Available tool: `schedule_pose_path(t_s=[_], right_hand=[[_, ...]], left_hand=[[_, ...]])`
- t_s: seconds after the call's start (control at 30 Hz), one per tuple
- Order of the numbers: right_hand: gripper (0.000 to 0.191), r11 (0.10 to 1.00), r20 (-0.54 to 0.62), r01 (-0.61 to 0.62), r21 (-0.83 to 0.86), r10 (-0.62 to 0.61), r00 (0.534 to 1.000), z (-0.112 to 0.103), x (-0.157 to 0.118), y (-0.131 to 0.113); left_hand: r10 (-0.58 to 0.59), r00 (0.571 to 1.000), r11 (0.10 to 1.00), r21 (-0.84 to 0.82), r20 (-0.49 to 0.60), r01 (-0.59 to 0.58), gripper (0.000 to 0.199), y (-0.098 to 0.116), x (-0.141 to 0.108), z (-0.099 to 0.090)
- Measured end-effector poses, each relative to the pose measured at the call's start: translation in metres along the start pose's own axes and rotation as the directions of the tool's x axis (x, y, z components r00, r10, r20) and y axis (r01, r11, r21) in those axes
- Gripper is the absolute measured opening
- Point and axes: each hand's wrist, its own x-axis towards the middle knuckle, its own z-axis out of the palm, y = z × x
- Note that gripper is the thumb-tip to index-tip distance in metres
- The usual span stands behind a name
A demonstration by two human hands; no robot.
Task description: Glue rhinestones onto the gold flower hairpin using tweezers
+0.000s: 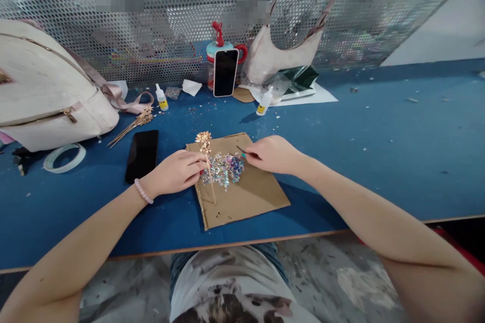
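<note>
My left hand [185, 169] is closed on a gold flower hairpin [210, 176], its flower top pointing away from me and its long pin toward me. Between my hands, a pile of small glittering rhinestones [223, 169] in silver, blue and purple lies on a piece of brown cardboard [250, 197]. My right hand [271, 154] pinches thin dark tweezers [241, 149], mostly hidden by the fingers; the tip shows just above the right side of the pile. A few tiny dark bits [223, 215] rest near the cardboard's front edge.
On the blue table [379, 161], a black phone [142, 155], tape roll [65, 158] and more gold hairpins [136, 122] lie left, near a white backpack [49, 86]. Behind stand two glue bottles [161, 98], an upright phone [226, 73], a cup [210, 55] and a handbag [288, 55].
</note>
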Motion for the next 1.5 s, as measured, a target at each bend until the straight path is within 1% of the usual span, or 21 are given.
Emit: schedule_pose_path(t_s=[0.13,0.2,0.5,0.67,0.87,1.0,1.07,1.23,1.3,1.37,1.5], right_hand=[[0.033,0.992,0.058,-0.106,-0.07,0.11,0.992,0.003,0.003,0.004],[0.034,0.991,0.075,-0.117,-0.072,0.122,0.99,0.004,0.005,0.004],[0.034,0.999,0.101,-0.049,-0.009,0.05,0.994,0.005,0.005,-0.012],[0.031,0.999,0.077,0.039,0.032,-0.042,0.996,0.007,0.005,-0.017],[0.031,0.998,0.054,0.041,0.048,-0.044,0.998,0.008,0.006,-0.026],[0.033,0.998,0.044,0.041,0.041,-0.043,0.998,0.005,0.004,-0.025],[0.034,0.999,0.038,0.018,0.039,-0.02,0.999,0.002,0.003,-0.022],[0.034,0.989,0.058,-0.146,0.003,0.145,0.988,-0.003,0.003,-0.015],[0.033,0.984,0.078,-0.179,-0.02,0.18,0.981,-0.002,0.004,-0.014],[0.033,0.984,0.091,-0.173,-0.039,0.176,0.98,0.001,0.004,-0.014],[0.034,0.991,0.092,-0.113,-0.068,0.118,0.989,0.004,0.004,-0.021]], left_hand=[[-0.005,1.0,1.0,0.003,0.013,0.005,0.021,0.0,0.0,0.001],[-0.008,1.0,1.0,0.005,0.01,0.008,0.021,0.0,0.0,0.001],[-0.005,1.0,1.0,0.022,-0.003,0.005,0.024,0.002,0.001,0.0],[0.005,1.0,1.0,0.009,-0.002,-0.005,0.026,0.002,0.001,0.002],[0.014,1.0,1.0,0.007,0.0,-0.014,0.025,0.001,0.001,0.002],[0.008,1.0,1.0,0.0,0.003,-0.008,0.025,0.002,0.001,0.0],[0.002,1.0,1.0,-0.001,0.007,-0.002,0.025,0.002,0.001,0.0],[0.01,1.0,1.0,-0.005,0.003,-0.01,0.025,0.002,0.001,0.001],[0.005,1.0,1.0,-0.007,0.0,-0.005,0.025,0.002,0.0,0.002],[-0.001,1.0,1.0,-0.011,0.001,0.001,0.025,0.002,0.0,0.002],[0.005,1.0,1.0,-0.01,0.0,-0.005,0.023,0.002,0.0,0.001]])
